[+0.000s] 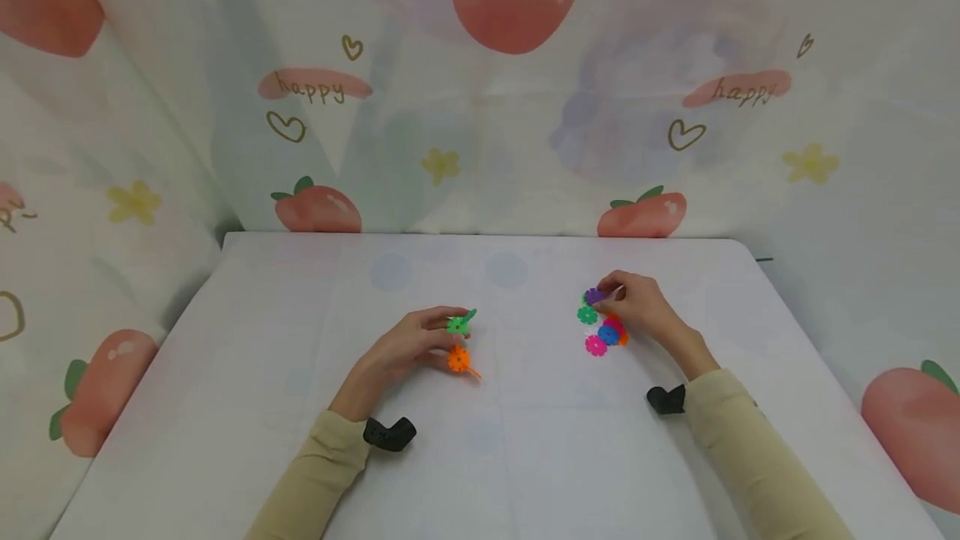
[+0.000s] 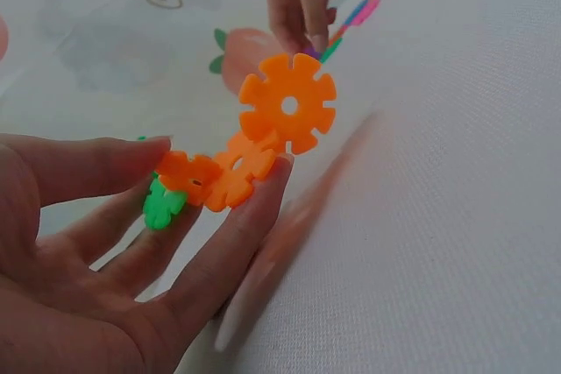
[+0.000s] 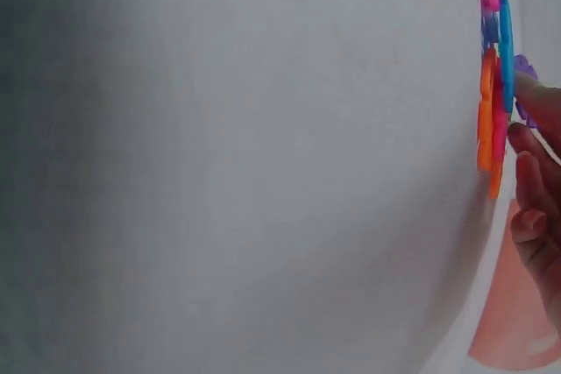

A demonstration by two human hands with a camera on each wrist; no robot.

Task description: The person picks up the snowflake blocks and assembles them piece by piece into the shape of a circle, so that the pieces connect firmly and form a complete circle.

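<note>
My left hand (image 1: pixel 401 348) pinches a small cluster of joined flower-shaped snowflake discs between thumb and fingers, above the table. In the left wrist view several orange discs (image 2: pixel 307 85) are linked in a chain, with a green disc (image 2: pixel 162 205) behind. My right hand (image 1: pixel 641 305), farther right, pinches a purple disc (image 1: pixel 593 297) by its edge at a small pile of loose discs. A green disc (image 1: pixel 587 315), a pink disc (image 1: pixel 596 346) and a blue disc (image 1: pixel 608 334) lie there, overlapping orange ones (image 3: pixel 486 111).
A white-covered table (image 1: pixel 525 457) spreads under both hands. Behind and beside it hangs a printed cloth (image 1: pixel 495 140) with fruit, hearts and words. Each wrist carries a black mount, one at the left cuff (image 1: pixel 390 436) and one at the right cuff (image 1: pixel 666 400).
</note>
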